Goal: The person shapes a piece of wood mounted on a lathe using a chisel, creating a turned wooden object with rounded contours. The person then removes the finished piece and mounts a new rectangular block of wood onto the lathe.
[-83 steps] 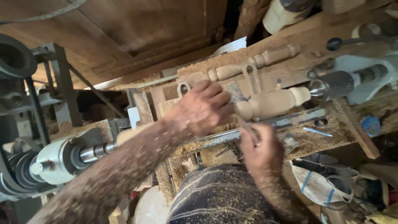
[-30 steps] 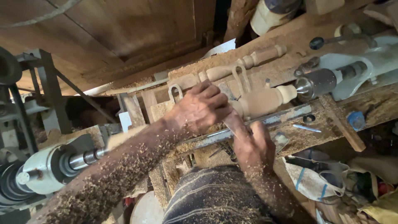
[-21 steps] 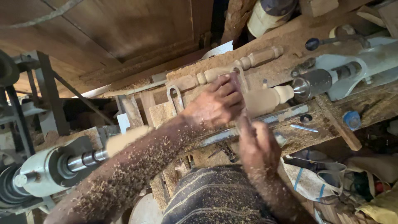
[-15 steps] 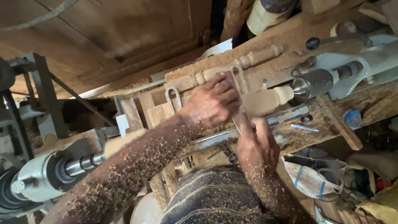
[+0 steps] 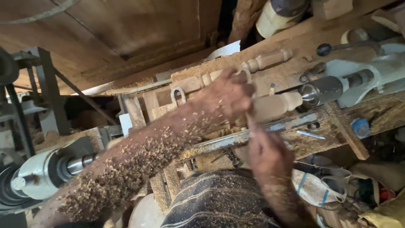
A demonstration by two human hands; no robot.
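left hand [image 5: 225, 99] clenched over the wooden spindle [image 5: 274, 105] on the lathe — right hand [image 5: 268, 150] grip unclear.

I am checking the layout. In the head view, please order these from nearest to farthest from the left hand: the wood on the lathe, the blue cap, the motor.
1. Wood on the lathe: beside the left hand.
2. Blue cap: far right.
3. Motor: lower left.

Sawdust-flecked bare forearms, striped garment [image 5: 219, 202]
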